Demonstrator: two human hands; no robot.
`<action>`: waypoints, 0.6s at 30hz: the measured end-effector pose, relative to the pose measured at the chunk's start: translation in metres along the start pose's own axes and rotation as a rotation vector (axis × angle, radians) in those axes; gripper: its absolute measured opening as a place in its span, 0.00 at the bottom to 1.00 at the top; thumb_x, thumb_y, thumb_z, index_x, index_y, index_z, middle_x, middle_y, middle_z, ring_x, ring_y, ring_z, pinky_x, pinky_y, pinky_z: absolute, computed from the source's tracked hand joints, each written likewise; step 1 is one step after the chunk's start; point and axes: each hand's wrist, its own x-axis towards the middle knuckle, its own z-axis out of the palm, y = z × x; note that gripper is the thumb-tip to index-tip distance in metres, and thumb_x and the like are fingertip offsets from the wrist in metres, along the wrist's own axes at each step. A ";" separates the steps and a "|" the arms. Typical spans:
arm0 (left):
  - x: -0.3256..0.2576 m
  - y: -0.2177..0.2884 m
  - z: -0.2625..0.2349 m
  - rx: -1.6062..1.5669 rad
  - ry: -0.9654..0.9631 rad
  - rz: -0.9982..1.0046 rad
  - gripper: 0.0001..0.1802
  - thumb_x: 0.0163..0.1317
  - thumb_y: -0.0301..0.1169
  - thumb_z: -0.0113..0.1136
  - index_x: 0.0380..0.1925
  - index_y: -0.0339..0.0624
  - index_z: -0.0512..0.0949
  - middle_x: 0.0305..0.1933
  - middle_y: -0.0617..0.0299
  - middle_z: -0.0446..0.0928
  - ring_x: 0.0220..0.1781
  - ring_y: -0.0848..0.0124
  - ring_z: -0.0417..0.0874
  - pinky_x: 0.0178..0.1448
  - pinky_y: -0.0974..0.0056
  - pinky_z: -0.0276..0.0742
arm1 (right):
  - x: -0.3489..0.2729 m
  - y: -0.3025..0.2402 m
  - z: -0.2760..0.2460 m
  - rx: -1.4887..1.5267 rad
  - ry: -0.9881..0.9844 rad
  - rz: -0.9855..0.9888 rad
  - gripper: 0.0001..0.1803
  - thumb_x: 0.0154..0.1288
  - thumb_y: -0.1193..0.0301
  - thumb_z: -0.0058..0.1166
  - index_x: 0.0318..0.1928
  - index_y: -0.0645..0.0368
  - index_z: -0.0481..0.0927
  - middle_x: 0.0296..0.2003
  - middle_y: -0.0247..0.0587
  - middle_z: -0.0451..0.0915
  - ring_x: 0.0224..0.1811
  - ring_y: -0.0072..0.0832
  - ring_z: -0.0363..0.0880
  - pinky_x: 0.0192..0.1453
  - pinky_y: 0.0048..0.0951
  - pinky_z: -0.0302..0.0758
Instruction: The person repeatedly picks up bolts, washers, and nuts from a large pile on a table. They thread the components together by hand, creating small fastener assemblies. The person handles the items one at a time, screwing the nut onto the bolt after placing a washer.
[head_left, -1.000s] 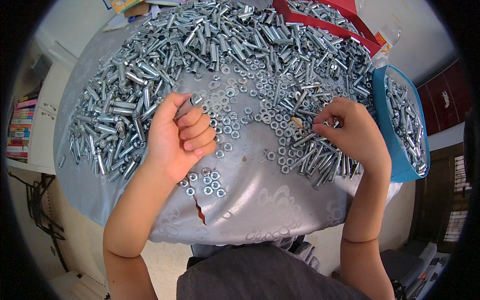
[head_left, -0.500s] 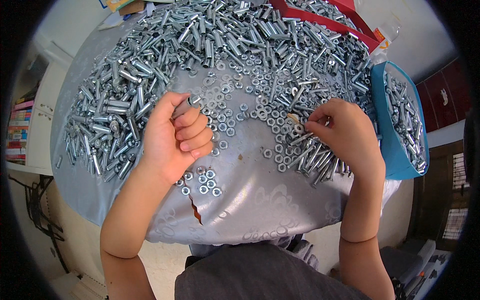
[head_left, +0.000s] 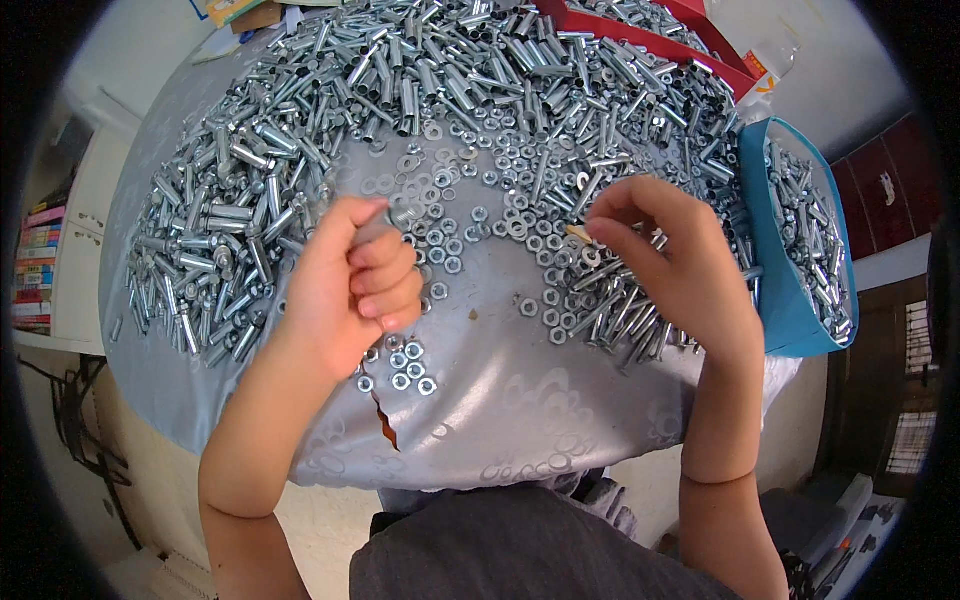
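Note:
My left hand (head_left: pixel 345 285) is closed in a fist, with the end of a grey metal bolt (head_left: pixel 378 230) showing between thumb and forefinger. It hovers over loose nuts and washers (head_left: pixel 470 235) scattered on the grey cloth. My right hand (head_left: pixel 670 260) is raised above a small heap of bolts (head_left: pixel 610 310), its thumb and forefinger pinched on a small metal part (head_left: pixel 585 233) too small to tell apart. The two hands are about a hand's width from each other.
A thick pile of silver bolts and sleeves (head_left: pixel 300 130) covers the far and left side of the round table (head_left: pixel 500 420). A blue bin (head_left: pixel 775 310) of bolts stands at the right edge, a red tray (head_left: pixel 640 40) behind. The cloth is torn (head_left: pixel 385 425) near the front.
My right hand has shifted slightly left and lifted its pinched fingers off the heap. My left fist has stayed almost where it was.

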 end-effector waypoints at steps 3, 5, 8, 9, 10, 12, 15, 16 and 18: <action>-0.007 -0.009 0.010 0.239 0.041 -0.032 0.25 0.60 0.46 0.40 0.08 0.52 0.50 0.09 0.72 0.46 0.11 0.78 0.50 0.19 0.70 0.52 | -0.002 -0.015 0.011 0.547 -0.062 0.124 0.05 0.57 0.78 0.53 0.33 0.67 0.75 0.27 0.35 0.76 0.27 0.15 0.74 0.31 0.17 0.71; -0.010 -0.013 0.012 0.376 0.012 -0.013 0.25 0.61 0.46 0.43 0.09 0.51 0.52 0.09 0.72 0.50 0.12 0.79 0.53 0.20 0.70 0.55 | -0.005 -0.022 0.020 0.662 -0.096 0.163 0.05 0.58 0.78 0.52 0.34 0.68 0.74 0.27 0.35 0.76 0.28 0.16 0.74 0.32 0.17 0.72; -0.009 -0.014 0.013 0.451 -0.011 0.002 0.25 0.61 0.46 0.44 0.09 0.51 0.53 0.10 0.71 0.52 0.12 0.79 0.54 0.21 0.70 0.56 | -0.007 -0.027 0.027 0.744 -0.136 0.150 0.05 0.59 0.78 0.51 0.35 0.67 0.74 0.26 0.34 0.75 0.28 0.16 0.74 0.33 0.17 0.72; -0.010 -0.014 0.015 0.471 0.008 0.004 0.25 0.61 0.44 0.44 0.09 0.50 0.53 0.10 0.71 0.53 0.12 0.79 0.54 0.21 0.70 0.56 | -0.008 -0.024 0.031 0.735 -0.139 0.120 0.05 0.58 0.78 0.52 0.35 0.67 0.74 0.26 0.34 0.75 0.28 0.16 0.74 0.33 0.17 0.72; -0.011 -0.015 0.016 0.480 -0.004 0.012 0.25 0.61 0.44 0.44 0.09 0.50 0.53 0.10 0.71 0.53 0.12 0.79 0.54 0.21 0.70 0.56 | -0.009 -0.023 0.034 0.726 -0.142 0.091 0.05 0.58 0.78 0.52 0.35 0.67 0.74 0.26 0.34 0.75 0.28 0.16 0.74 0.33 0.17 0.72; -0.012 -0.015 0.017 0.497 -0.029 0.031 0.24 0.62 0.43 0.44 0.09 0.50 0.54 0.10 0.71 0.53 0.13 0.79 0.54 0.21 0.70 0.56 | -0.008 -0.023 0.037 0.706 -0.122 0.077 0.06 0.58 0.77 0.52 0.36 0.66 0.74 0.27 0.34 0.76 0.28 0.17 0.75 0.33 0.17 0.72; -0.014 -0.016 0.016 0.524 -0.070 0.052 0.24 0.62 0.43 0.44 0.10 0.49 0.54 0.11 0.72 0.53 0.13 0.79 0.54 0.20 0.70 0.56 | -0.006 -0.022 0.038 0.746 -0.133 0.084 0.07 0.58 0.77 0.53 0.36 0.66 0.74 0.28 0.35 0.76 0.29 0.18 0.75 0.34 0.18 0.73; -0.013 -0.016 0.015 0.507 -0.062 0.053 0.23 0.62 0.43 0.44 0.10 0.49 0.55 0.11 0.71 0.53 0.13 0.79 0.54 0.20 0.70 0.56 | -0.006 -0.023 0.037 0.793 -0.139 0.111 0.07 0.57 0.77 0.53 0.37 0.67 0.74 0.29 0.36 0.76 0.30 0.19 0.76 0.34 0.19 0.73; -0.011 -0.015 0.014 0.472 -0.046 0.057 0.23 0.62 0.43 0.44 0.11 0.48 0.56 0.11 0.71 0.53 0.13 0.79 0.54 0.20 0.70 0.56 | -0.006 -0.023 0.036 0.844 -0.155 0.134 0.08 0.57 0.77 0.54 0.37 0.68 0.74 0.31 0.37 0.77 0.31 0.20 0.76 0.35 0.19 0.74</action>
